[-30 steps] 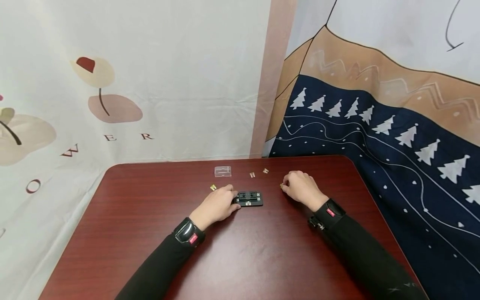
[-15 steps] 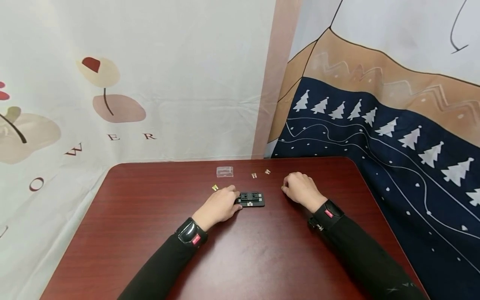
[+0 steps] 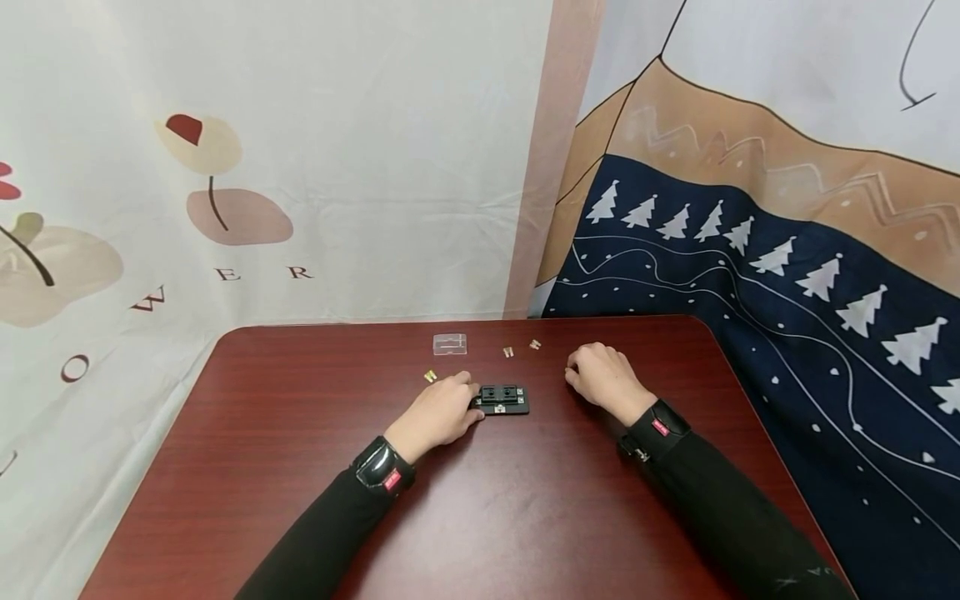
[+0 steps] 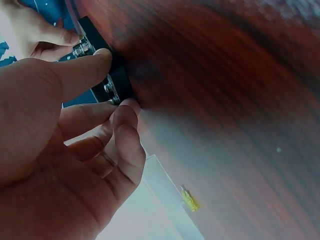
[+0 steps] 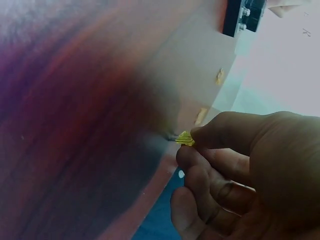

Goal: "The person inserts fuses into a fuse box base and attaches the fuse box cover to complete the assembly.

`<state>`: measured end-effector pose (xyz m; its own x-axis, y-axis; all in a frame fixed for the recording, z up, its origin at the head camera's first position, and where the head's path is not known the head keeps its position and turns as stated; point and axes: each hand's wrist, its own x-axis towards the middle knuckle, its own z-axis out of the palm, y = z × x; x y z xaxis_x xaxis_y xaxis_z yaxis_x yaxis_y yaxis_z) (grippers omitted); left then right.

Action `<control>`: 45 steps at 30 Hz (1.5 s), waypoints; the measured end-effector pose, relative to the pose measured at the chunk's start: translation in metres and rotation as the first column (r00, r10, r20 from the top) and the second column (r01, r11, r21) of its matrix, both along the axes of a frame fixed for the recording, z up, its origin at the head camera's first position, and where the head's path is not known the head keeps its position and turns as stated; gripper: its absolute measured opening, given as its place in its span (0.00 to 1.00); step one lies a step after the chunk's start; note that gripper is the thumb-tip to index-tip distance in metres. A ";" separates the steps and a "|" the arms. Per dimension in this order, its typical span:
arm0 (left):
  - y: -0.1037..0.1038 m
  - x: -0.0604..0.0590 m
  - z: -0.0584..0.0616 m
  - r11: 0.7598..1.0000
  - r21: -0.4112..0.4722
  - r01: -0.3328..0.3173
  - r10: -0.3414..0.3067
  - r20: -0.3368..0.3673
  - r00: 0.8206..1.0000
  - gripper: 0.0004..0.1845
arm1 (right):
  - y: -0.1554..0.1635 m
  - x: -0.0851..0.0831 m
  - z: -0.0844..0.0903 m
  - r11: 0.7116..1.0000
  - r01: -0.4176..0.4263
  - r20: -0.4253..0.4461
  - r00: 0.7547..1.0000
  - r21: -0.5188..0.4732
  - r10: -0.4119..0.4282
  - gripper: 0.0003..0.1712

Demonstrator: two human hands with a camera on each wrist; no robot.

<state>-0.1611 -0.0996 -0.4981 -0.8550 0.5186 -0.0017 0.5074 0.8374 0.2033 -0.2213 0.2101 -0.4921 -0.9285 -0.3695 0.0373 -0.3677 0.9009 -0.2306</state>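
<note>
A small black fuse block [image 3: 502,398] lies on the dark red table [image 3: 480,517]. My left hand [image 3: 471,400] grips its left end; in the left wrist view the thumb and forefinger [image 4: 125,112] pinch the block [image 4: 117,82]. To the right of the block, my right hand [image 3: 572,377] rests on the table with curled fingers. The right wrist view shows this hand [image 5: 192,142] pinching a tiny yellow fuse [image 5: 184,138] between thumb and forefinger, just above the tabletop. The block [image 5: 243,15] sits farther off in that view.
A clear plastic cover [image 3: 449,342] lies behind the block. Loose small fuses lie near it: one [image 3: 430,376] by my left hand, two [image 3: 507,351] [image 3: 535,343] behind the block. Patterned cloths hang behind the table and down its right side.
The yellow fuse that showed at my right fingertips a second ago is now hidden under them in the head view. My left hand stays on the block.
</note>
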 end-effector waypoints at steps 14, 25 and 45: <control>0.000 0.001 0.002 1.000 -0.003 -0.004 0.004 0.021 1.000 0.22 | -0.013 0.012 0.013 0.995 -0.080 -0.030 0.996 -0.061 0.079 0.09; 0.001 0.001 0.005 1.000 0.001 -0.002 0.002 0.026 1.000 0.21 | -0.033 0.021 0.022 0.980 -0.190 -0.093 0.979 -0.063 0.184 0.07; 0.000 -0.001 0.003 1.000 -0.021 -0.003 0.003 0.006 1.000 0.18 | -0.066 0.027 0.018 0.952 -0.307 -0.098 0.948 -0.018 0.304 0.06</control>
<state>-0.1619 -0.1000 -0.4954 -0.8567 0.5155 -0.0180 0.5035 0.8432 0.1885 -0.1942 0.1437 -0.4737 -0.7631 -0.6320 0.1347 -0.6454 0.7346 -0.2093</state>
